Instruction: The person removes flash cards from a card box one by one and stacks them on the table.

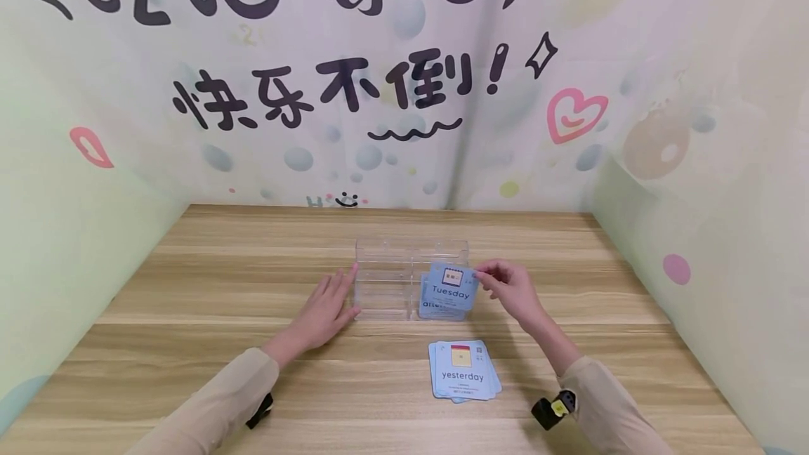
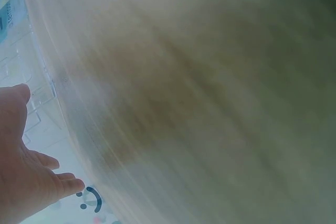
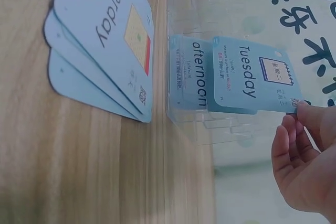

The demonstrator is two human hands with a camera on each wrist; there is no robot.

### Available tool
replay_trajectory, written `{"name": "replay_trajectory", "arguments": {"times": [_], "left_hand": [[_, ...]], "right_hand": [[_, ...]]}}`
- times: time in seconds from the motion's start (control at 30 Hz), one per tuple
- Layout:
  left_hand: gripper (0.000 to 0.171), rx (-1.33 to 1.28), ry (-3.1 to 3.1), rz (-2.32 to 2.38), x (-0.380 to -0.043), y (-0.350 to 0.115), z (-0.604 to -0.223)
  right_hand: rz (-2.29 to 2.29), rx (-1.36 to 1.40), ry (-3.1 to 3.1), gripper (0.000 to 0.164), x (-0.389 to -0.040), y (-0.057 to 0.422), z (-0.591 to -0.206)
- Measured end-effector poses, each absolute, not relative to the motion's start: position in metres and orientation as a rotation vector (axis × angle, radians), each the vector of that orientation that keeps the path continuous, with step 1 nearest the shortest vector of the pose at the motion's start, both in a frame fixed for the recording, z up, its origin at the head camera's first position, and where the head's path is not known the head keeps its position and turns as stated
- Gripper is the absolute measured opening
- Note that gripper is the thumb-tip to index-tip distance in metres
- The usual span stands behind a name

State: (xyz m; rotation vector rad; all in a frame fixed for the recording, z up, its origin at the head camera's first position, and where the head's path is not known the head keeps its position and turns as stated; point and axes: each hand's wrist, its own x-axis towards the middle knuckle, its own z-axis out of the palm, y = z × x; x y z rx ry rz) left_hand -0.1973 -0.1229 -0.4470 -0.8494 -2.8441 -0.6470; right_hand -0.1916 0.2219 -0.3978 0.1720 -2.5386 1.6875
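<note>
A clear plastic card rack [image 1: 383,279] with two columns of stepped slots stands on the table. My left hand [image 1: 325,309] rests against its left side, the fingers fairly straight; the left wrist view shows this hand [image 2: 23,166] beside the clear plastic. In my right hand [image 1: 510,291], thumb and fingers pinch the right corner of a blue "Tuesday" card [image 1: 452,288]. That card is held over the rack's right column, in front of a blue "afternoon" card [image 3: 191,74] standing in the rack. Part of the "afternoon" card is hidden behind it in the head view.
A loose, fanned pile of blue cards [image 1: 464,371] lies in front of the rack's right side, "yesterday" on top. Wood-grain table [image 1: 208,286] spreads around, bounded by a printed backdrop [image 1: 265,160] behind and at both sides. Black wrist cameras [image 1: 553,409] hang below the sleeves.
</note>
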Motion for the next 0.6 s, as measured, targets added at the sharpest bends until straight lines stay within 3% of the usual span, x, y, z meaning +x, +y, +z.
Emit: {"name": "replay_trajectory", "arguments": {"times": [0.6], "left_hand": [[0.075, -0.850, -2.840, -0.672, -0.197, -0.123, -0.446]], "right_hand": [[1.716, 0.216, -2.555, 0.018, -0.176, 0.227, -0.392]]}}
